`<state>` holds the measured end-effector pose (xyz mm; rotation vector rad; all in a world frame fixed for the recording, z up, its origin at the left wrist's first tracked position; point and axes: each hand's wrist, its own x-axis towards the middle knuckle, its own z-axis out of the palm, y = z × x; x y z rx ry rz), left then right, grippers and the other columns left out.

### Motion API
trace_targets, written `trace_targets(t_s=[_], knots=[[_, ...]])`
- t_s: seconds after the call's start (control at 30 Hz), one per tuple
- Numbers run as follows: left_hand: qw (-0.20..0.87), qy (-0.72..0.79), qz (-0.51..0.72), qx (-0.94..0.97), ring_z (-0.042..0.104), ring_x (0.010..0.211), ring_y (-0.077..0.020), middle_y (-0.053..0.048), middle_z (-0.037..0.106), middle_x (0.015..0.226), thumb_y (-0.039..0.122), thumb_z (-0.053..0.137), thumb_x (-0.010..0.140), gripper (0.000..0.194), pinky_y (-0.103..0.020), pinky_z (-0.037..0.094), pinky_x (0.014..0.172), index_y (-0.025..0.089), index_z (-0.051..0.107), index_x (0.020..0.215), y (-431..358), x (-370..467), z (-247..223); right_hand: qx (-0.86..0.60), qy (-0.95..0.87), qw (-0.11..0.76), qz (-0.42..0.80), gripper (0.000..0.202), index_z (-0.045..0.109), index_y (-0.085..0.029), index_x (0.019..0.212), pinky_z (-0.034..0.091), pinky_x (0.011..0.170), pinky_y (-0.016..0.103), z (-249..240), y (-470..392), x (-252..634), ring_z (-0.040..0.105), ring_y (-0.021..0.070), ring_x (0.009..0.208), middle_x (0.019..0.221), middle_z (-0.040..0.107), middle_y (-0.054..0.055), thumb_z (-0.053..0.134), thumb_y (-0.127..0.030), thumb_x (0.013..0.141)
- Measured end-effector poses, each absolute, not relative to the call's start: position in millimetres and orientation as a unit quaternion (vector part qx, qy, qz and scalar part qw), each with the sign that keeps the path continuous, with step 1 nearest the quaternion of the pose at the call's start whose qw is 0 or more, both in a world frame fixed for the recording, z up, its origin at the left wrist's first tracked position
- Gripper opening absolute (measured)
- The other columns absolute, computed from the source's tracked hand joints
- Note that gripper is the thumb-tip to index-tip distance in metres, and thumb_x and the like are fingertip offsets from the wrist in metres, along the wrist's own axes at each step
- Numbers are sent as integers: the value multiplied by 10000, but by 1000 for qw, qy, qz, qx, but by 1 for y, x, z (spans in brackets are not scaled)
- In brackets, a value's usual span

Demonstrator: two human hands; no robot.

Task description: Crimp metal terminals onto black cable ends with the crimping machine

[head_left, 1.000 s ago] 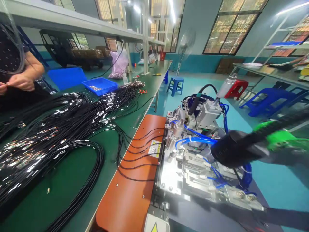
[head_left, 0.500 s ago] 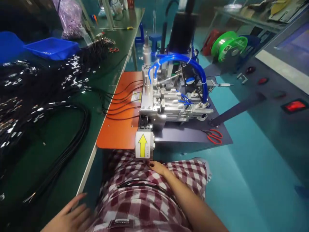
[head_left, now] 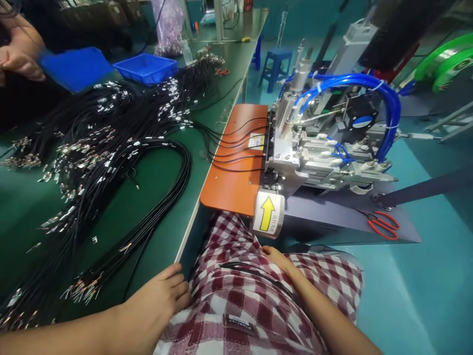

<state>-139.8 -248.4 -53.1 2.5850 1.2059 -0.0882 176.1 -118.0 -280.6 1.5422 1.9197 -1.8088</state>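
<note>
My left hand (head_left: 168, 295) rests at the edge of the green table (head_left: 148, 170), its fingers curled together; whether it grips anything is hidden. On the checked cloth over my lap lies my right hand (head_left: 272, 256), just below the roller with a yellow arrow (head_left: 267, 214); its fingertips are partly out of sight. Black cables (head_left: 183, 170) form a loop on the table beyond my left hand. Several cable ends run across the orange plate (head_left: 232, 185) into the metal machine (head_left: 314, 153) with blue tubes (head_left: 391, 113).
Red-handled scissors (head_left: 384, 226) lie on the machine's grey base. Heaps of cables (head_left: 107, 118) cover the table, with a blue tray (head_left: 146, 68) behind. Another person's hands (head_left: 20, 64) are at the upper left. A blue stool (head_left: 275, 66) and green reel (head_left: 443, 66) stand farther back.
The view has turned left, so the machine appears farther right and another person's hands have come into view. My left hand has moved to the table edge, its fingers now curled together.
</note>
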Motion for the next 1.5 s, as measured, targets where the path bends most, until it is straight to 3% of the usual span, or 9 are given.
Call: trace_targets(t_s=[0.47, 0.63, 1.0, 1.33, 1.4, 1.5], knots=[[230, 415, -41, 879, 481, 662, -193, -11, 573, 693, 297, 575, 693, 105, -387, 330, 887, 219, 529, 745, -245, -133, -38, 525, 620, 14, -583, 230, 615, -134, 1016, 520, 815, 395, -281, -123, 178, 626, 193, 910, 1018, 640, 53, 546, -333, 922], [204, 410, -37, 888, 482, 668, -197, -13, 567, 685, 236, 537, 757, 17, -395, 314, 937, 226, 545, 746, -249, -140, -51, 521, 608, 6, -599, 234, 613, -137, 1028, 524, 805, 389, -284, -118, 176, 624, 194, 910, 1032, 635, 54, 548, -335, 921], [216, 415, -23, 883, 509, 714, -210, -21, 579, 722, 221, 459, 843, 123, -412, 307, 967, 245, 565, 785, -248, -144, -55, 530, 594, 5, -605, 245, 606, -137, 1048, 527, 796, 388, -291, -114, 173, 622, 196, 909, 1044, 630, 56, 555, -337, 916], [248, 396, -33, 883, 502, 665, -190, -18, 567, 689, 210, 525, 767, 28, -391, 381, 866, 224, 520, 744, -240, -127, -24, 529, 621, -38, -577, 309, 636, -146, 837, 490, 829, 373, -257, -121, 173, 636, 208, 844, 860, 679, 55, 485, -408, 902], [264, 414, -10, 871, 527, 723, -181, -27, 597, 774, 182, 498, 797, 57, -361, 400, 840, 220, 539, 802, -222, -125, -4, 523, 633, -57, -568, 382, 653, -175, 838, 485, 852, 362, -241, -125, 179, 638, 250, 899, 899, 702, 78, 408, -465, 873], [176, 588, 28, 789, 526, 1028, -234, -91, 583, 1090, 208, 411, 890, 193, -389, 379, 909, 213, 539, 1033, -182, -138, 21, 517, 652, -65, -551, 423, 677, -232, 971, 486, 882, 388, -210, -136, 197, 636, 295, 981, 1015, 707, 85, 425, -523, 798]])
